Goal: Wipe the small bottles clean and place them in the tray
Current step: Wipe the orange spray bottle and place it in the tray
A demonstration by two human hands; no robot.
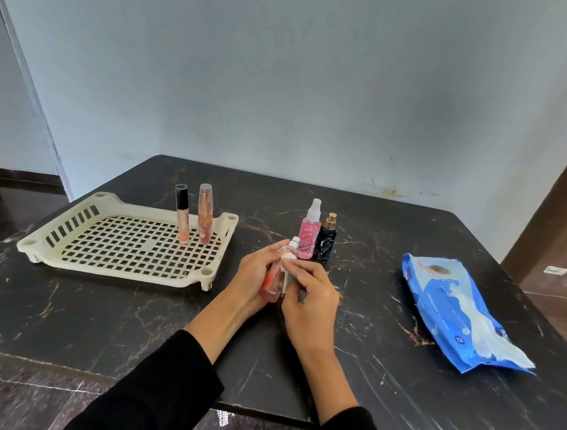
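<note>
My left hand [252,277] grips a small orange-pink spray bottle [273,282] with a white cap, tilted above the table's middle. My right hand [312,299] presses a white wipe [287,261] against that bottle's neck. Just behind stand a pink spray bottle [309,232] and a small black bottle with a gold top [327,241]. A cream perforated tray [68,233] sits at the left. Two upright tubes stand in its far right corner: one with a black cap [182,214] and one with a clear cap [205,213].
A blue pack of wet wipes [452,305] lies on the right of the black marble table [94,318], with a white sheet sticking out of it. A grey wall runs behind the table. The near table edge is just below my forearms.
</note>
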